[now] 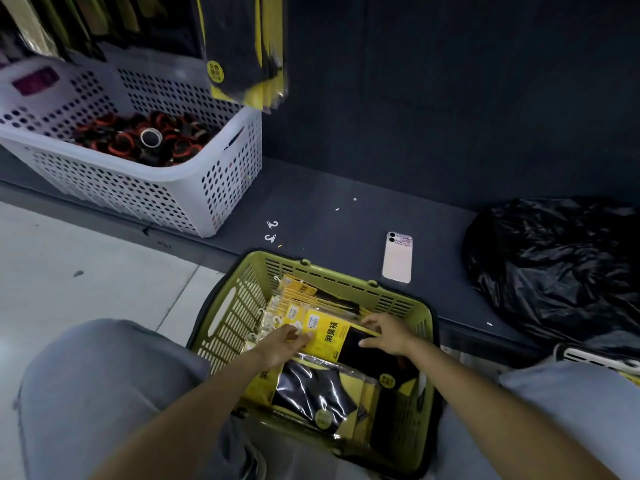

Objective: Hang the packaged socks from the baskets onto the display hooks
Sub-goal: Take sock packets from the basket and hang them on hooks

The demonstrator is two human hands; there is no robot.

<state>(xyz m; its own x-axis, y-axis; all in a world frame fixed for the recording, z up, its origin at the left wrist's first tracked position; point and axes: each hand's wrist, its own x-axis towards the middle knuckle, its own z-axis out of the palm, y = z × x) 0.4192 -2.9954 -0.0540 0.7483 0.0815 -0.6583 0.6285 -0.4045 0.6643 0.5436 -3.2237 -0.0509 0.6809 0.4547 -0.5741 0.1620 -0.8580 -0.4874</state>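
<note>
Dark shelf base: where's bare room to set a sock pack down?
Bare between white basket and phone, save two small white hooks, and between phone and black bag. Crowded: the green basket, full of packs.

Dim overall; dark navy shelf back panel (450,81) nearly featureless. Pale tiled floor (69,254) brightest, at left. Glare streaks on clear-wrapped yellow-and-black sock packets (318,393) and crumpled black plastic bag (554,265). Hanging yellow-black packets (246,50) motion-blurred. Wide-angle bowing at edges.

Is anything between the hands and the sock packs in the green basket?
Nothing visible. In the green basket, the left hand pinches the top sock pack at its yellow end; the right hand rests on it.
</note>
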